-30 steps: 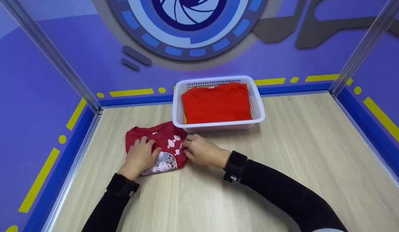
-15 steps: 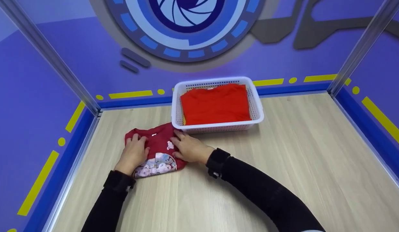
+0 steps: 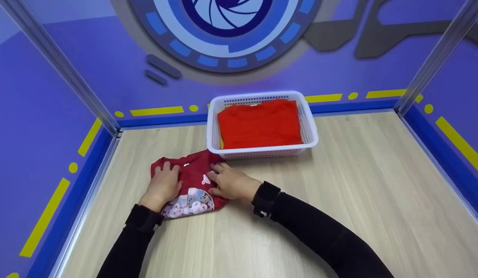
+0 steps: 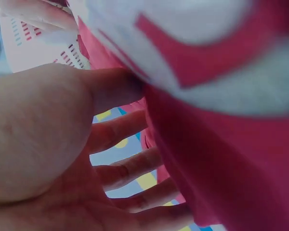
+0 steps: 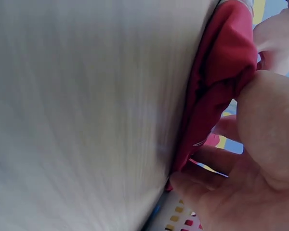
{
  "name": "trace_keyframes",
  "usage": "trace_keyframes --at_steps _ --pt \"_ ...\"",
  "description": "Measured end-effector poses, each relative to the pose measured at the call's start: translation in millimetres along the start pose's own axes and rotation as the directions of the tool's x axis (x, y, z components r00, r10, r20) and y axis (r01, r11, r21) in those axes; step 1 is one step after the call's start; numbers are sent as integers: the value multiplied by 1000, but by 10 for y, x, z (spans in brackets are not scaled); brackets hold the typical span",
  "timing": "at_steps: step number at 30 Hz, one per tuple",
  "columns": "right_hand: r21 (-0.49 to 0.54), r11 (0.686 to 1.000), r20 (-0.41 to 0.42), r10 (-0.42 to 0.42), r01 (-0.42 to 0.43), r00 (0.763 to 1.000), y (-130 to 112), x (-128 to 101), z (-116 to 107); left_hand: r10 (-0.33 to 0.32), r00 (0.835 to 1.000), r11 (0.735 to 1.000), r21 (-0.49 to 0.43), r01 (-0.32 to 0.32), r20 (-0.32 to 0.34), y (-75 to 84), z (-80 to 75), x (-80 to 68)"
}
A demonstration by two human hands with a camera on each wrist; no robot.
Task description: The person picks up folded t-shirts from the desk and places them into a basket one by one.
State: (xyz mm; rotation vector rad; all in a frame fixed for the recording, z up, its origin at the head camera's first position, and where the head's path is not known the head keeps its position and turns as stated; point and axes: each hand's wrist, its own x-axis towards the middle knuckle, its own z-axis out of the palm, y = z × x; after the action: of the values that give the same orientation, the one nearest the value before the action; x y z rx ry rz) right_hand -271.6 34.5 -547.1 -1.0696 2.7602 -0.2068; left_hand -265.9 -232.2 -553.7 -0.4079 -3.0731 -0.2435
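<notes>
A folded dark red shirt (image 3: 194,173) with white and pink printed figures lies on the table, its far right corner against the basket. My left hand (image 3: 163,186) rests on its left part; in the left wrist view, extended fingers (image 4: 130,168) touch the red cloth. On the right part rests my right hand (image 3: 234,182), fingers spread over the print. The right wrist view shows this hand (image 5: 260,178) along the shirt's folded edge (image 5: 216,91). Some of the print is hidden beneath both hands.
Behind the shirt, a white plastic basket (image 3: 310,135) holds a folded bright red garment (image 3: 260,125), with a bit of yellow cloth under it. Blue-purple panels (image 3: 119,85) with metal corner posts enclose the wooden table (image 3: 339,173) at the back and sides.
My right hand has shifted left from the shirt's right edge onto its top. The left hand has moved slightly left, and the shirt's near edge now sits a little closer to me.
</notes>
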Motion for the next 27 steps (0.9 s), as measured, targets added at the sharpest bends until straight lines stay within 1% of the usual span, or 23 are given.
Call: trace_keyframes --at_steps 1,2,3,4,7,10,16,21,27 --pt "-16 1000 3 -10 10 1000 -15 -21 3 -4 1000 1000 -7 4 15 31 -28 -21" --pt "-33 999 9 -17 17 1000 -29 -45 5 -16 999 1000 -18 16 48 104 -117 -58" --pt "-46 999 17 -23 23 1000 -42 -72 8 -21 997 1000 -20 22 71 146 -157 -84" --pt "-57 998 27 -26 28 999 -54 -100 10 -31 994 999 -30 35 108 228 -254 -116" --pt "-72 997 53 -24 28 998 -76 -200 16 -28 988 999 -22 31 150 330 -319 -173" --pt "-62 998 56 -22 26 998 -78 -308 30 -13 985 1000 -10 15 170 404 -331 -205" --pt "-42 999 42 -23 25 999 -37 -524 50 14 983 1000 -2 -14 183 536 -293 -233" --pt "-26 999 23 -26 26 999 42 -716 55 47 984 999 17 -50 172 678 -231 -266" --pt "14 1000 -31 -18 19 999 172 -934 58 66 986 997 33 -72 152 827 -176 -272"
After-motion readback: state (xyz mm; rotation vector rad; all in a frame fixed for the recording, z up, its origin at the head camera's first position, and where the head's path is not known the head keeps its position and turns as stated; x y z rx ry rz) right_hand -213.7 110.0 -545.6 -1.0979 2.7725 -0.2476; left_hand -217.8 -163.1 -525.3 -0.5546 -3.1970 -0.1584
